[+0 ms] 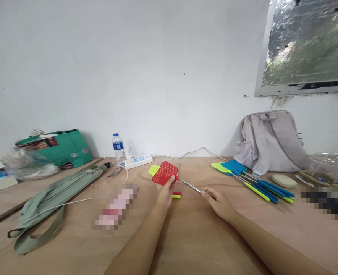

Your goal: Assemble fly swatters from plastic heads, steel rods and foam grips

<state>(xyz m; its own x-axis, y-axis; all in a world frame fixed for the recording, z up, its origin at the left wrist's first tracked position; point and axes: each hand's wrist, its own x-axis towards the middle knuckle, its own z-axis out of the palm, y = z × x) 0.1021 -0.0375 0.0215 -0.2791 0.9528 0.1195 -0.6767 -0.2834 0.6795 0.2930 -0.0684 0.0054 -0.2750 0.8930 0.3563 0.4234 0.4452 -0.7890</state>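
In front of me a red fly swatter [164, 172] with a perforated head is held up between both hands. My left hand [165, 194] is closed around its neck, just below the head. At the other end, my right hand [219, 203] pinches the thin metal rod; its handle end is hidden by the fingers. Behind the red head, part of a yellow-green swatter head [153, 170] shows on the table. Red and yellow-green handle ends [176, 196] stick out beside my left hand, partly covered.
Several blue and yellow-green fly swatters [236, 167] lie at right, before a grey backpack [267, 139]. A white power strip [138, 161] and water bottle [118, 149] stand near the wall. Leftward are a green strapped bag [51, 194], a teal bag [68, 149] and a blurred pink item [115, 208].
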